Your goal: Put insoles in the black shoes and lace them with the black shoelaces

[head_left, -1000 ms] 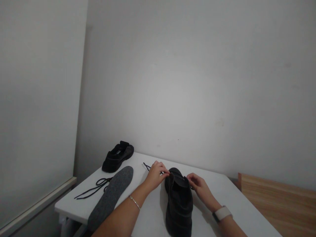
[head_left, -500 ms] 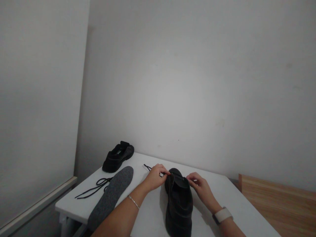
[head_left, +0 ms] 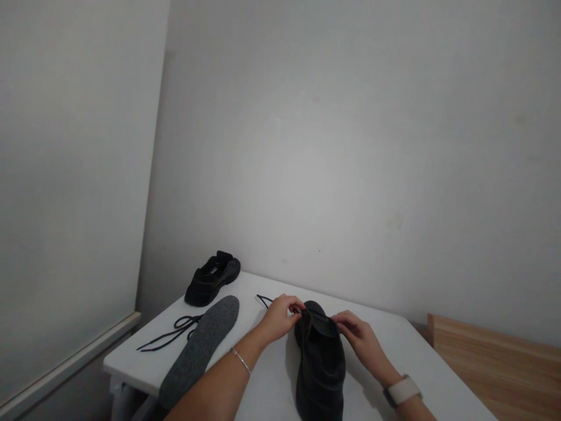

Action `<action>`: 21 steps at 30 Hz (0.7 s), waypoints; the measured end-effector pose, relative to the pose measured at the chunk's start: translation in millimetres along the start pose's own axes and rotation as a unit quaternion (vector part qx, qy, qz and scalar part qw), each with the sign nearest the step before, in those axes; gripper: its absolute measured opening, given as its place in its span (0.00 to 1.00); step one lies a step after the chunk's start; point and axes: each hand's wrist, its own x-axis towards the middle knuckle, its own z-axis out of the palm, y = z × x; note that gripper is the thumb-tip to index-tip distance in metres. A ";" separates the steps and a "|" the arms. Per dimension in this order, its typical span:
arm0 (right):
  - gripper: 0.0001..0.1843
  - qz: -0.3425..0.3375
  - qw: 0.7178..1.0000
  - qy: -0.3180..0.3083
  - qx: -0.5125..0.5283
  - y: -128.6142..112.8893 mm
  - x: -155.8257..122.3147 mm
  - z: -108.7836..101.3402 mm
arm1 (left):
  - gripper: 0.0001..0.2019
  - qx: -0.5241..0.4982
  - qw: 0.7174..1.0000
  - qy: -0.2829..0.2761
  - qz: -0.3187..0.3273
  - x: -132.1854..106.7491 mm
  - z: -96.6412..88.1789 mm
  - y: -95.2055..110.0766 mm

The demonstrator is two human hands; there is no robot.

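Note:
A black shoe (head_left: pixel 322 374) stands on the white table in front of me, heel towards me and its tongue (head_left: pixel 325 325) raised at the opening. My left hand (head_left: pixel 283 316) pinches a black shoelace at the shoe's left lacing edge. A loose end of this shoelace (head_left: pixel 263 299) sticks out beyond that hand on the table. On the other side, my right hand (head_left: pixel 357 336) has thumb and forefinger closed on the right lacing edge of the shoe. Its fingertips are partly hidden by the shoe.
A second black shoe (head_left: pixel 213 278) sits at the table's far left corner. Nearer lies a grey insole (head_left: pixel 204 345), partly behind my left forearm, beside another loose black lace (head_left: pixel 169 334). The white table (head_left: pixel 258 392) meets the wall. A wooden board (head_left: pixel 495 362) stands at the right.
The view has shifted slightly. Both hands stay at the shoe's lacing edges, with only small finger movements.

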 end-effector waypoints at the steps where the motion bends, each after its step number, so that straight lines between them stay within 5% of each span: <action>1: 0.17 0.011 1.000 0.006 0.013 2.0 0.4 1.6 | 0.11 -0.001 1.000 0.000 -0.002 0.1 0.1 -0.2; 8: 0.14 0.001 0.991 0.091 -0.102 3.3 1.6 1.7 | 0.06 0.037 0.999 0.006 -0.023 1.6 2.4 -9.7; 21: 0.18 0.045 0.998 0.031 -0.029 -17.5 -4.8 4.2 | 0.04 0.051 0.999 0.013 0.009 4.7 -0.6 -6.8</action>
